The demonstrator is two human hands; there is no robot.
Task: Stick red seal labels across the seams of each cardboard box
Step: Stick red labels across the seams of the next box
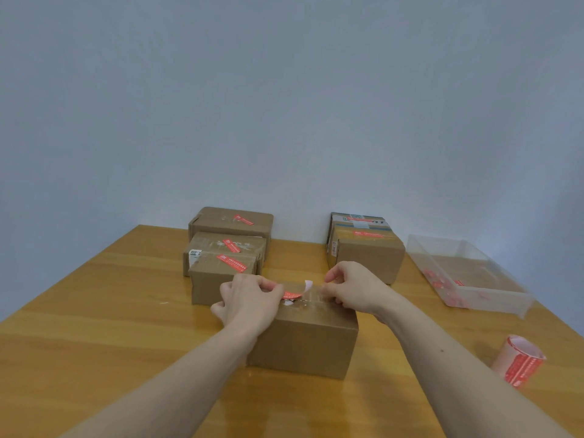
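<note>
A brown cardboard box [305, 343] stands in front of me on the wooden table [110, 327]. Over its taped top, my left hand [249, 303] pinches one end of a red seal label [292, 294]. The label's white backing strip [308, 285] curls upward between my hands. My right hand [349, 287] has its fingertips closed at the strip's other side, just above the box top. What lies under my hands on the box top is hidden.
Three boxes [226, 248] with red labels on top are stacked at the back left, and another labelled box [366, 248] stands at the back right. A clear plastic tray [467, 276] holds red scraps at the right. A roll of red labels [518, 361] lies near the right edge.
</note>
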